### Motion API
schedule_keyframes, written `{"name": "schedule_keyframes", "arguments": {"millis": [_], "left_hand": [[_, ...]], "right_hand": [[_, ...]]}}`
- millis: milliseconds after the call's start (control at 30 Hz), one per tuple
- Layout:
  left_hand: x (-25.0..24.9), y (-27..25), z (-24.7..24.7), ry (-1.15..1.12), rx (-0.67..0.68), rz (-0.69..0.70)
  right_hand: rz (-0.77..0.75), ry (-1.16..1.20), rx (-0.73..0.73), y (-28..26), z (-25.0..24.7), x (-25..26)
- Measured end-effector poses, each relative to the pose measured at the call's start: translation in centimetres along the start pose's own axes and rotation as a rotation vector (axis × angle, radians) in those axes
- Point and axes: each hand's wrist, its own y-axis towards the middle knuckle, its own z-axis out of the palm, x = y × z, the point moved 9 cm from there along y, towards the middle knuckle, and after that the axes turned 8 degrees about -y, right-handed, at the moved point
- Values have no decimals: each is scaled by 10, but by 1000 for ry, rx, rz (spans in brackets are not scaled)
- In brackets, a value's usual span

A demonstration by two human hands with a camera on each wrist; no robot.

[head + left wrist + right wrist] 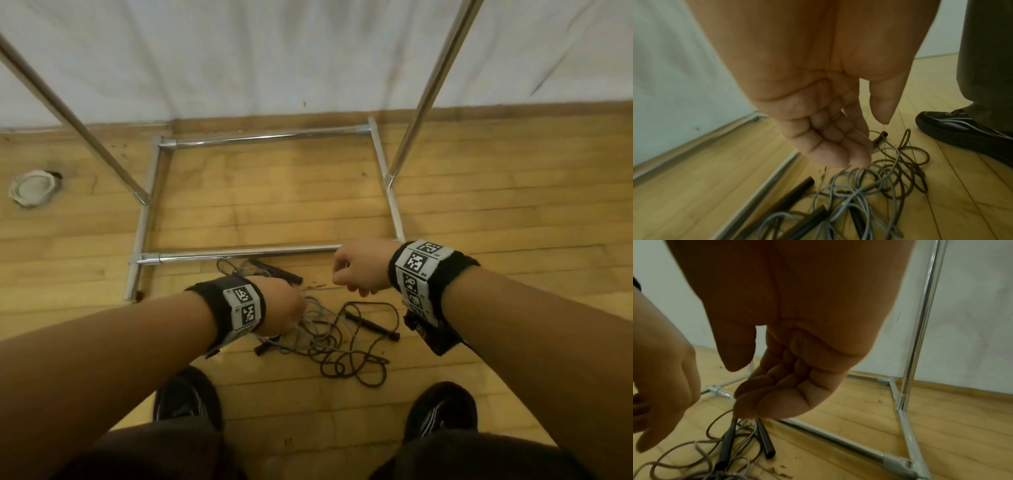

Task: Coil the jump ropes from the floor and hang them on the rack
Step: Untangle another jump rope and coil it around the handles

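Two tangled jump ropes lie on the wooden floor in front of the metal rack's base bar [239, 254]: a grey rope [317, 330] [855, 186] and a dark rope [359, 363] [906, 170], with black handles [373, 325] [764, 439]. My left hand [291, 308] [863, 138] hangs just above the grey rope, fingers loosely curled, holding nothing. My right hand [346, 274] [744, 386] hovers over the handles beside the base bar, fingers also loosely curled and empty. In the right wrist view the left hand [663, 386] shows at the left.
The rack's two slanted chrome uprights [428, 89] [68, 113] rise on either side, and its rectangular base frame lies ahead. A white wall stands behind. A white ring [32, 187] lies on the floor at far left. My black shoes [186, 394] [442, 407] stand close behind the ropes.
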Motion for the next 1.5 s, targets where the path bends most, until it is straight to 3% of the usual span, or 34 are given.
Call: {"name": "schedule_keyframes", "arguments": {"millis": [200, 467, 633, 733, 933, 1033, 1100, 1167, 1300, 1400, 1500], "left_hand": [[13, 54, 21, -97, -75, -8], [9, 98, 66, -22, 76, 9], [27, 90, 35, -339, -105, 8], [49, 80, 11, -378, -183, -42], [78, 67, -13, -202, -235, -250], [92, 61, -17, -141, -210, -327], [80, 61, -19, -156, -215, -251], [48, 60, -26, -219, -250, -86], [-13, 66, -33, -244, -224, 111], [-39, 80, -18, -273, -110, 159], [-44, 94, -6, -301, -37, 138]], "right_hand": [[-11, 65, 25, 50, 24, -11], [0, 50, 137, 86, 79, -33], [3, 47, 189, 88, 104, -44], [62, 63, 136, 85, 104, -61], [220, 354, -202, 81, 80, -91], [274, 267, -114, 87, 95, -105], [254, 46, 62, 93, 121, -109], [200, -126, 174, 99, 147, -112], [194, -249, 191, 108, 181, -122], [199, -245, 198, 109, 191, -123], [160, -93, 147, 106, 181, -118]]}}
